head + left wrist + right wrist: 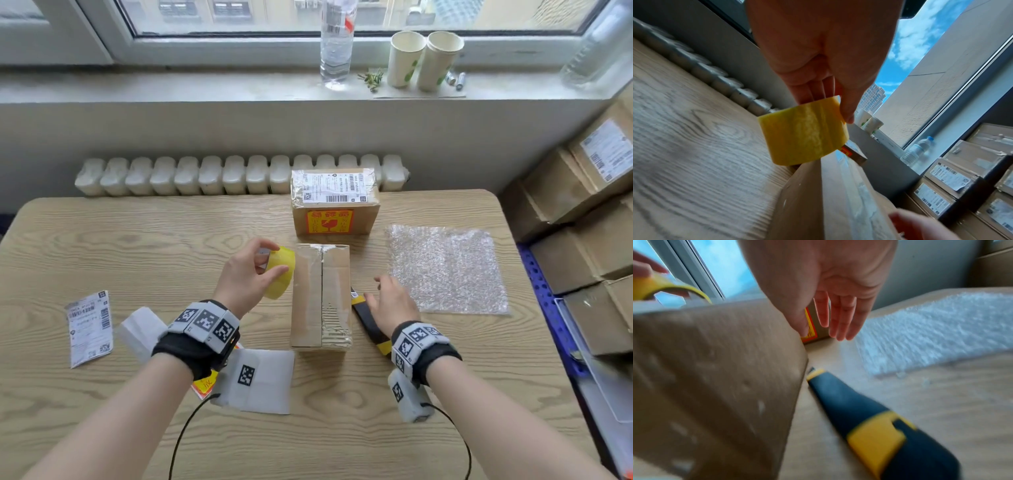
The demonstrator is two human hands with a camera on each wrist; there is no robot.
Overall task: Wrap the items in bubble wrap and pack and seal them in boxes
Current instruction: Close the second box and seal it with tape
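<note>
A brown cardboard box (322, 298) (838, 194) (715, 378) lies in the middle of the table, its top seam taped. My left hand (246, 274) (824, 68) holds a yellow tape roll (281, 272) (803, 131) (663, 287) just above the table at the box's left far corner. To the right of the box my right hand (390, 301) (836, 305) hovers with straight fingers, holding nothing, over a black and yellow utility knife (371, 325) (869, 418). A sheet of bubble wrap (447, 269) (931, 332) lies flat further right.
A second sealed box (334, 202) with a shipping label and an orange fragile sticker stands behind the first. A loose label (89, 327) and white papers (260, 380) lie at front left. Stacked cartons (589, 219) (962, 178) line the right side. A bottle (336, 41) and cups (424, 60) stand on the sill.
</note>
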